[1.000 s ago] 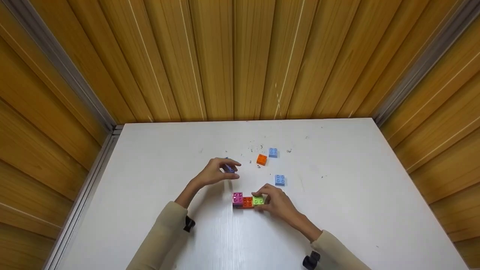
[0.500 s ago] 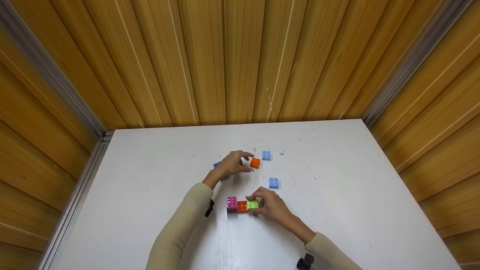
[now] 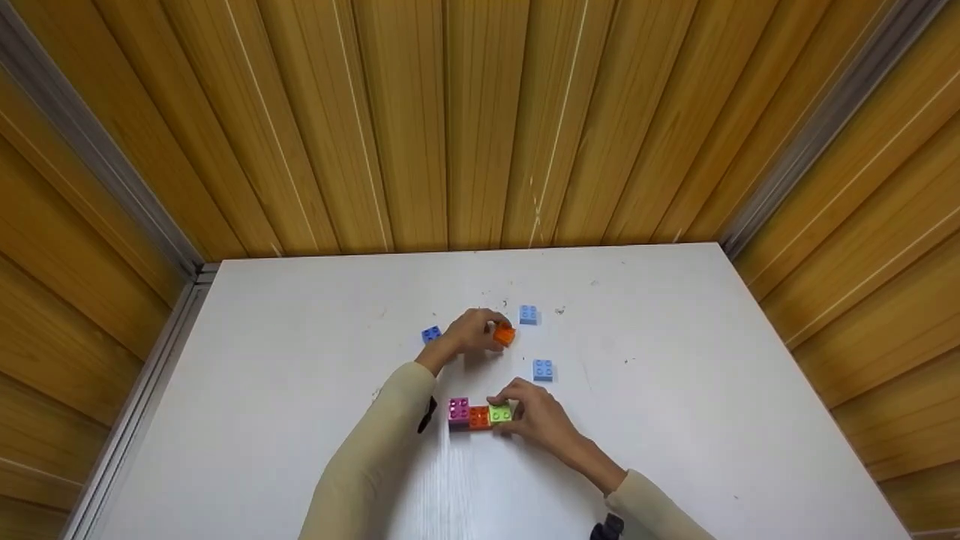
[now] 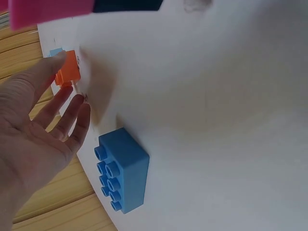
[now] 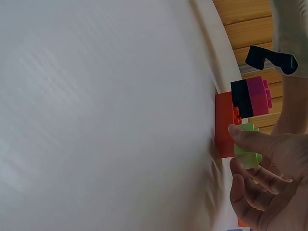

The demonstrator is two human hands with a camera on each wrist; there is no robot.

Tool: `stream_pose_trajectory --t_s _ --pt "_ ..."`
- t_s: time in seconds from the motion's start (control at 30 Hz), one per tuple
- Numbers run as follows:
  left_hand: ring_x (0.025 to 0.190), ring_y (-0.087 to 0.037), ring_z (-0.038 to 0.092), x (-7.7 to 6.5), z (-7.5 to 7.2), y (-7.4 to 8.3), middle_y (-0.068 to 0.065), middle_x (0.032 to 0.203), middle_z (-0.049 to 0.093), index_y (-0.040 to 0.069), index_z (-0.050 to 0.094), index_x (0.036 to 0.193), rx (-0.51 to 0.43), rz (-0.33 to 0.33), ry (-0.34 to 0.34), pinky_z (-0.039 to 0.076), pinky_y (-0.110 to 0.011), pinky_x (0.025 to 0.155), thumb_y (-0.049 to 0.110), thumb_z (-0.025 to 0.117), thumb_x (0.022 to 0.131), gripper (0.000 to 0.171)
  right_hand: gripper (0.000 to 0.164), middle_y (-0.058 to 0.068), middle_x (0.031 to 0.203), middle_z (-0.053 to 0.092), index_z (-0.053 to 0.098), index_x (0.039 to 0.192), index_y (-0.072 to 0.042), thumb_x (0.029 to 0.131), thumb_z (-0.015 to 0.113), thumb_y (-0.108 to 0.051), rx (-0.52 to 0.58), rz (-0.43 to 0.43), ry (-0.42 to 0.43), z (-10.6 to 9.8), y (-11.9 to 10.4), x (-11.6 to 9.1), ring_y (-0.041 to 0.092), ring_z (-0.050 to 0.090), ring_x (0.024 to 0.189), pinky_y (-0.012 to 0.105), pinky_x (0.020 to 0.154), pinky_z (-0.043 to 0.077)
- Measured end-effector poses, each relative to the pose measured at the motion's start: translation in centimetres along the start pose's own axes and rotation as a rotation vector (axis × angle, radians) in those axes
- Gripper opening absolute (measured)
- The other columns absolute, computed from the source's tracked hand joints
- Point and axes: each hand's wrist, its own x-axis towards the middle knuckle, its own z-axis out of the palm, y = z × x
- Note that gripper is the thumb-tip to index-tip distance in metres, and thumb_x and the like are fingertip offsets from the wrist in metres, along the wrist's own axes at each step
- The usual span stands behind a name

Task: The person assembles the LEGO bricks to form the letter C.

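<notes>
My left hand (image 3: pixel 472 332) pinches an orange toy building brick (image 3: pixel 505 335) between thumb and fingertips; the left wrist view shows thumb and forefinger at its sides. My right hand (image 3: pixel 544 416) grips a lime green brick (image 3: pixel 500 412) seated on one end of a longer red brick (image 5: pixel 224 127). A dark brick (image 5: pixel 241 98) topped by a pink brick (image 3: pixel 458 407) sits on the red brick's other end. Behind the left wrist lies a blue brick (image 4: pixel 127 168), partly hidden by that hand in the head view.
One light blue brick (image 3: pixel 528 313) lies just beyond the orange one, and another light blue brick (image 3: pixel 543 369) lies between the two hands' work, to the right. Dark specks mark the white table (image 3: pixel 675 390). Wood-patterned walls (image 3: pixel 480 127) enclose the back and sides.
The left hand has let go of the blue brick, moved right and taken hold of the orange brick. The right hand keeps its grip on the lime green brick.
</notes>
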Motion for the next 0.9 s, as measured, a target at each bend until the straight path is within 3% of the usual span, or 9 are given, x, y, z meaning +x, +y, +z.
stream_pose_trajectory --t_s 0.17,0.37,0.53,0.7,0.9 --pt "0.108 -0.028 0.058 -0.7 0.2 -0.2 -0.013 0.124 0.068 0.008 0.071 0.120 0.003 -0.003 -0.014 0.050 -0.044 0.105 0.000 0.077 0.087 0.035 0.036 0.003 0.105 0.068 0.077 0.112 -0.008 0.078 0.088 -0.010 0.010 0.007 -0.006 0.1 0.0 0.0 0.011 0.058 0.079 0.018 0.066 0.047" --pt "0.100 -0.023 0.055 -1.0 0.2 -0.3 -0.011 0.112 0.068 0.009 0.068 0.112 0.126 -0.014 -0.019 0.050 -0.039 0.097 0.007 0.083 0.083 0.033 0.036 0.003 0.104 0.068 0.077 0.111 -0.008 0.077 0.088 -0.009 0.024 0.010 -0.006 0.0 0.0 0.2 0.009 0.058 0.077 0.019 0.064 0.048" --pt "0.097 -0.021 0.053 -1.6 0.1 -0.1 -0.012 0.112 0.067 0.008 0.066 0.115 0.188 -0.017 -0.047 0.049 -0.037 0.092 0.016 0.085 0.084 0.037 0.038 0.004 0.104 0.067 0.076 0.111 -0.008 0.076 0.088 -0.008 0.021 0.015 0.002 0.0 -0.1 0.2 0.008 0.056 0.075 0.019 0.063 0.047" --pt "0.099 -0.024 0.057 -2.6 -0.8 0.1 -0.014 0.113 0.070 0.005 0.070 0.120 0.174 0.032 -0.028 0.049 -0.040 0.095 0.021 0.083 0.086 0.040 0.037 0.003 0.104 0.067 0.076 0.111 -0.008 0.076 0.088 -0.007 0.018 0.025 0.000 -0.1 -0.2 0.2 0.010 0.056 0.075 0.019 0.063 0.047" --pt "0.106 -0.032 0.063 -4.9 -3.0 -0.3 -0.015 0.109 0.072 0.002 0.073 0.116 0.100 0.156 0.056 0.050 -0.044 0.096 0.020 0.083 0.086 0.036 0.036 0.003 0.103 0.068 0.076 0.110 -0.009 0.076 0.088 -0.008 0.012 0.025 -0.011 -0.1 -0.2 0.2 0.010 0.057 0.078 0.019 0.066 0.047"
